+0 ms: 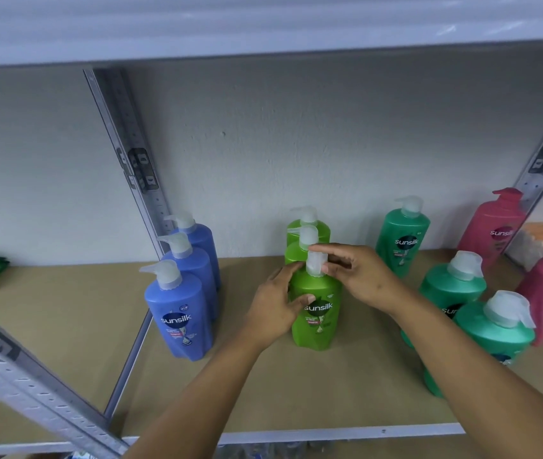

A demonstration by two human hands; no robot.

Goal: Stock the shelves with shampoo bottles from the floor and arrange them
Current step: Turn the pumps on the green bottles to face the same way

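So the person is standing right at the brown board shelf [263,392], both arms reaching in from about 6 o'clock. The left hand [276,303] is wrapping around the shoulder of the front lime-green plastic pump bottle [318,313], thumb lying across the label, while the right hand [356,276] is pinching its translucent pump head [316,264] between thumb and fingers, looking like they're squaring the nozzle up. That bottle is sitting upright mid-shelf, heading a file with two more lime-green bottles [300,241] tucked right behind it toward 12 o'clock.

My guess: these are full, so pretty heavy, with smooth glossy sides that could be slipping if grabbed loosely. The body is the place to hold; the pump neck looks like the weak spot and I wouldn't be lifting by it.

Over at 9 o'clock, three blue pump bottles [179,316] are lining up front to back. At 3 o'clock, three teal-green pump bottles [452,286] are standing more loosely, and past them the pink pump bottles [492,226] near the grey metal upright [541,167]. Grey wall [296,144] behind everything.
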